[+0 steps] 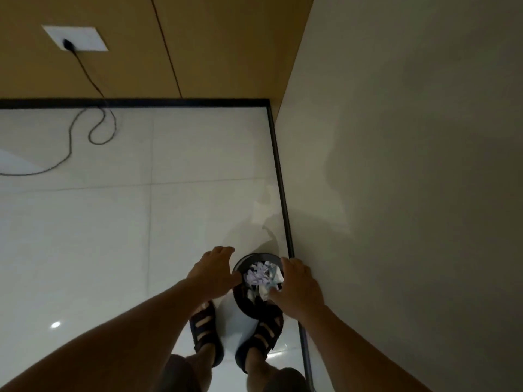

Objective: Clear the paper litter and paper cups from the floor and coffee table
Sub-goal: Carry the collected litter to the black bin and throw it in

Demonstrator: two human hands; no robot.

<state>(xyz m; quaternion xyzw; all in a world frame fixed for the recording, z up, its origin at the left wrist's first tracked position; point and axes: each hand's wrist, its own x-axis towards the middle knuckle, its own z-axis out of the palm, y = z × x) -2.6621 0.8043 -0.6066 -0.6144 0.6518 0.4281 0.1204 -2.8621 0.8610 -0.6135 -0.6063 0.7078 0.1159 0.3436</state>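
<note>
Head view, looking straight down.

Left hand (213,274): palm down, fingers loosely spread and slightly bent, nothing in them. Thumb points toward the black bin (256,256), its tip over or at the near-left rim; contact cannot be told.

Right hand (297,290): palm down, fingers nearly straight and close together, empty as far as shows. Fingertips (284,263) lie over the right side of the rim, and the thumb reaches in above the contents. Touching or hovering: cannot tell.

Paper litter (259,275): crumpled pale pieces inside the bin, between the two thumbs and below both sets of fingers.

Edges and room: a black skirting strip (280,179) runs just beyond the right fingers, with the grey wall (396,165) hard against that side. Wide bare white floor tile (99,236) lies outward of the left fingers. Ahead of the fingertips there is open tile up to the wood-panelled wall (212,46). A black cable (100,128) loops on the floor well ahead and left, running up to a white socket plate (75,38).

Pose: both forearms are bare and reach forward and down, converging on the bin. Black sandals (205,331) are directly beneath the wrists, the right one touching or overlapping the bin's near edge.
</note>
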